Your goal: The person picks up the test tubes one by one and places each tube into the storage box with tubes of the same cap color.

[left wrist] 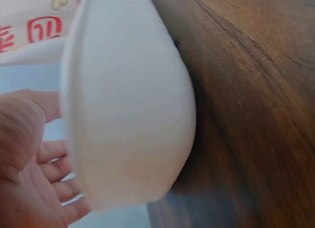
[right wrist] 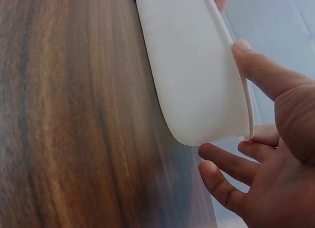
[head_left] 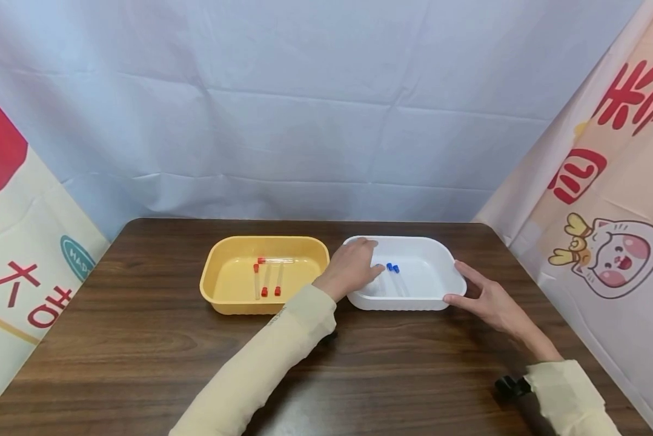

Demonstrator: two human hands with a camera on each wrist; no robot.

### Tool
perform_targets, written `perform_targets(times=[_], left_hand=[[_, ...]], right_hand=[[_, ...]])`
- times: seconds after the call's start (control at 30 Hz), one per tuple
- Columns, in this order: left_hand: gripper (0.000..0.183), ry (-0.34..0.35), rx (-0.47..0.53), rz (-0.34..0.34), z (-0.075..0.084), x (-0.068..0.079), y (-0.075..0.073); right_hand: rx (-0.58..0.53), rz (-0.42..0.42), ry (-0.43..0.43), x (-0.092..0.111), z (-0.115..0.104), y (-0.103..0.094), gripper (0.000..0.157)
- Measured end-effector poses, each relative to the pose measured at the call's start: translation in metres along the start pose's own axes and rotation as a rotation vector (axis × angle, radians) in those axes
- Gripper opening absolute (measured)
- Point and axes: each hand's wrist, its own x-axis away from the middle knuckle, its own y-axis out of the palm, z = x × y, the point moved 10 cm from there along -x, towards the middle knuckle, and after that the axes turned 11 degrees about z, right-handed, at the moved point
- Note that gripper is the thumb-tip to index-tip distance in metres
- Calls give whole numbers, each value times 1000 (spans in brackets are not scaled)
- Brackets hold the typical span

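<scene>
My left hand (head_left: 354,264) reaches over the left end of a white plastic basin (head_left: 441,266), its thumb and fingers spread above the inside. In the left wrist view the basin's wall (left wrist: 133,100) hides the fingertips, and nothing shows between thumb and fingers. Inside, close by the left thumb, lie clear tubes with blue caps (head_left: 395,269). My right hand (head_left: 492,303) is at the basin's right end, its fingers spread around the corner. Its thumb (right wrist: 256,65) touches the rim in the right wrist view, with the other fingers loosely extended beside the end wall.
A yellow basin (head_left: 223,293) stands left of the white one, holding several clear tubes with red caps (head_left: 264,292). Both are on a dark wooden table (head_left: 141,339). A pale cloth (head_left: 304,121) hangs behind, and printed cloths (head_left: 604,181) flank the sides.
</scene>
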Motion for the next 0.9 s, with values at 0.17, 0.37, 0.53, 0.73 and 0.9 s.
perform_targets(times=[0.17,0.37,0.53,0.73,0.9], left_hand=[[44,-34,53,62,-15,13,-23],[42,-34,128,155,-30,32,-54],[49,-17,129,185,-39,49,-73],[60,12,61,176,-56,71,-92],[64,48,12,185,-76,93,-109]], right_hand=[[2,-16,-6,1,-1,1,99],[-43,-15,-2,-1,-7,4,99],[-49,-14,-14,0,-15,6,96],[29,7,-69,3,-29,4,90],[85,36,-137,4,-41,1,90]])
